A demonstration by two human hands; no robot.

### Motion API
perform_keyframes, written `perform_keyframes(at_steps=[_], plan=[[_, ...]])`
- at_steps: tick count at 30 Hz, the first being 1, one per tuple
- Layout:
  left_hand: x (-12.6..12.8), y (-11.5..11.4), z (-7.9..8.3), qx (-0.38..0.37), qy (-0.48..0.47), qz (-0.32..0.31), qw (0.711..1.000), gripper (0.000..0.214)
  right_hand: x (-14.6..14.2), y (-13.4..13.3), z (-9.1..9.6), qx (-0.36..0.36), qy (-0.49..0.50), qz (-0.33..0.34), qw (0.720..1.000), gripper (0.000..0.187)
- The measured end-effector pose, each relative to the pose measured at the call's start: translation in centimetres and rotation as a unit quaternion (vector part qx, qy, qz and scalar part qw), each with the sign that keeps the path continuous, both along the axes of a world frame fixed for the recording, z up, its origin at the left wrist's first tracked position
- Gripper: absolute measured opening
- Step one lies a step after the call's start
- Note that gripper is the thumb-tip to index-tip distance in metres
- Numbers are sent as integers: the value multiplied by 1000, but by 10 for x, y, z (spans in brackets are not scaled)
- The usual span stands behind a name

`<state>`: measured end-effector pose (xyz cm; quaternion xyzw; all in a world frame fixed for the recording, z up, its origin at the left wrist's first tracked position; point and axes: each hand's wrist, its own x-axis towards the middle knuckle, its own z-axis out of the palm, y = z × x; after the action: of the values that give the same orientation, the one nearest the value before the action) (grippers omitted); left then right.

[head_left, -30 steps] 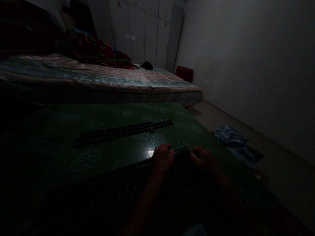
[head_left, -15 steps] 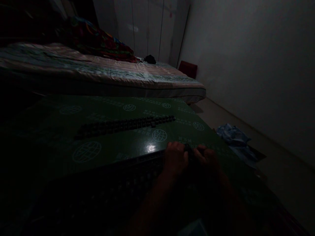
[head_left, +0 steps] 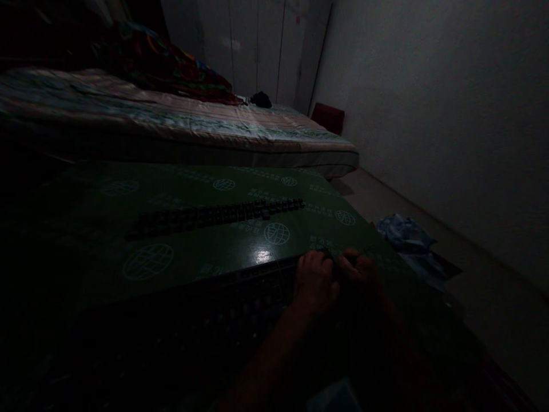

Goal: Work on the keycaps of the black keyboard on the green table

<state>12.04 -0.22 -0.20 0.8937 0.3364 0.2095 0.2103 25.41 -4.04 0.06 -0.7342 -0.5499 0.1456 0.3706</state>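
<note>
The room is very dark. My left hand [head_left: 315,281] and my right hand [head_left: 362,273] are pressed close together at the near right of a green board [head_left: 150,229] printed with white globe marks. Both have curled fingers around a small dark thing between them that I cannot make out. A dark grid-like tray [head_left: 223,312] lies just under and to the left of my hands. A long row of small dark pieces [head_left: 214,216] stretches across the board beyond them.
A bed [head_left: 193,129] with a striped sheet and a heap of coloured cloth [head_left: 171,66] stands behind the board. A crumpled blue cloth [head_left: 405,234] lies on the floor at the right, near a bare wall [head_left: 450,114]. A red box [head_left: 328,117] sits in the far corner.
My hands have drawn closer together and shifted a little to the right along the tray's far edge. The view has tilted slightly.
</note>
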Motion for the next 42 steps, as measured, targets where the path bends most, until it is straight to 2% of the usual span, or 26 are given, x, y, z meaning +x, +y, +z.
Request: perform_keyframes(at_steps=[4, 9, 19, 27, 33, 37, 42], plan=[[0, -2, -4, 8, 6, -2, 1000, 35, 0, -3, -2, 12, -14, -18, 1000, 28], [-1, -2, -6, 23, 13, -6, 1000, 32, 1, -3, -4, 13, -37, -20, 999, 29], [1, -3, -8, 38, 18, 3, 999, 33, -4, -6, -3, 51, -3, -60, 997, 33], [4, -3, -7, 46, 21, 15, 999, 30, -4, -8, -9, 71, 11, -52, 996, 33], [4, -4, -8, 52, 9, 19, 998, 27, 1, -9, -9, 90, 30, -110, 989, 33], [4, -4, -9, 51, 8, 26, 998, 26, 1, -7, -10, 84, 58, -119, 988, 33], [6, -3, -8, 52, 2, 24, 998, 25, 5, -6, -10, 152, 112, -143, 972, 35]])
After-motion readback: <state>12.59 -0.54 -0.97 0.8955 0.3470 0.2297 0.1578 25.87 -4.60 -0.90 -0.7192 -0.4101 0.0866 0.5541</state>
